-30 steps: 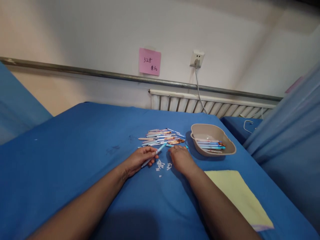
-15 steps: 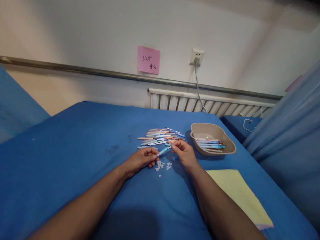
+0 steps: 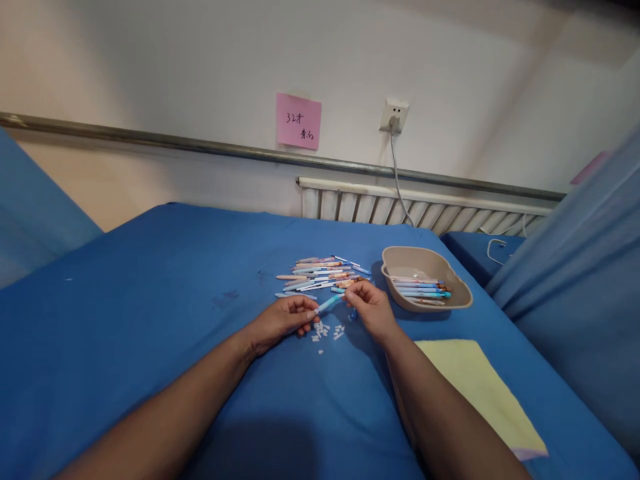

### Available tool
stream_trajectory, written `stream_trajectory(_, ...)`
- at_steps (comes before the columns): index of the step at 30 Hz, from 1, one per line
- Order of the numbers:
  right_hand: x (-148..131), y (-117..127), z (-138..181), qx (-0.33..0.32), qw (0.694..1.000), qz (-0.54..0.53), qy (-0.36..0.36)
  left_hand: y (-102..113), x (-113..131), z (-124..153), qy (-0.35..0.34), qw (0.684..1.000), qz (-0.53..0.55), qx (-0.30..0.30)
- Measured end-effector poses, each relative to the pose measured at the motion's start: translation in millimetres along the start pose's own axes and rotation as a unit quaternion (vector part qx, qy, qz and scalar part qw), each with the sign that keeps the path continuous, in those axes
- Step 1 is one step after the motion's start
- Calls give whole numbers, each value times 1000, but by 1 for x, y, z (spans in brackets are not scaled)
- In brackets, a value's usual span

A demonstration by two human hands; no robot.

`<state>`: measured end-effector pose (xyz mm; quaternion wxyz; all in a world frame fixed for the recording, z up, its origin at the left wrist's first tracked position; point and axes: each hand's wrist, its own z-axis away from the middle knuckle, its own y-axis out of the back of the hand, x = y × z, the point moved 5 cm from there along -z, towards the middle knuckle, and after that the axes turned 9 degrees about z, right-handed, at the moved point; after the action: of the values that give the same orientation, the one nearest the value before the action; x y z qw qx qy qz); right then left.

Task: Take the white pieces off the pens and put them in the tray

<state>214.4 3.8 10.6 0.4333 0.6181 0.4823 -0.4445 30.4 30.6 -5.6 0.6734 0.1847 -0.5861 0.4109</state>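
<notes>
A light blue pen (image 3: 330, 303) is held between my two hands above the blue-covered table (image 3: 175, 280). My left hand (image 3: 287, 316) is closed around its lower left end. At the upper right end my right hand (image 3: 369, 305) pinches the pen's tip; whether a small part sits in that pinch is hidden by the fingers. Just beyond the hands lies a loose pile of pens and pen parts (image 3: 315, 271), with thin white refills among them. Several small white pieces (image 3: 320, 331) are scattered beneath the pen.
To the right stands a beige plastic basin (image 3: 457, 283) with several pens (image 3: 420, 292) inside. A folded yellow cloth (image 3: 475, 380) lies near my right forearm. Behind the table are a radiator (image 3: 360, 200), a metal rail (image 3: 200, 145) and a plugged-in cable (image 3: 395, 163). Blue curtains (image 3: 590, 280) hang at both sides.
Almost nothing differs. Both hands keep hold of the pen, and the right hand has shifted very slightly to the right; the whole view has also moved a little.
</notes>
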Motion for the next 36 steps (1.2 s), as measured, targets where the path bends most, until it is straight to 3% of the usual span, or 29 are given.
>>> stream_trajectory(14,-14,10,6,-56,967,231,89,-2,2,2,12,999,-41,14)
stream_trajectory(29,-3,0,7,-66,979,188,43,-10,-1,6,19,998,-24,-47)
stream_trajectory(34,-5,-1,7,-94,977,185,50,-12,-1,5,11,999,-3,-43)
stream_trajectory(36,0,5,3,-77,982,167,31,-11,-1,3,10,999,8,-37)
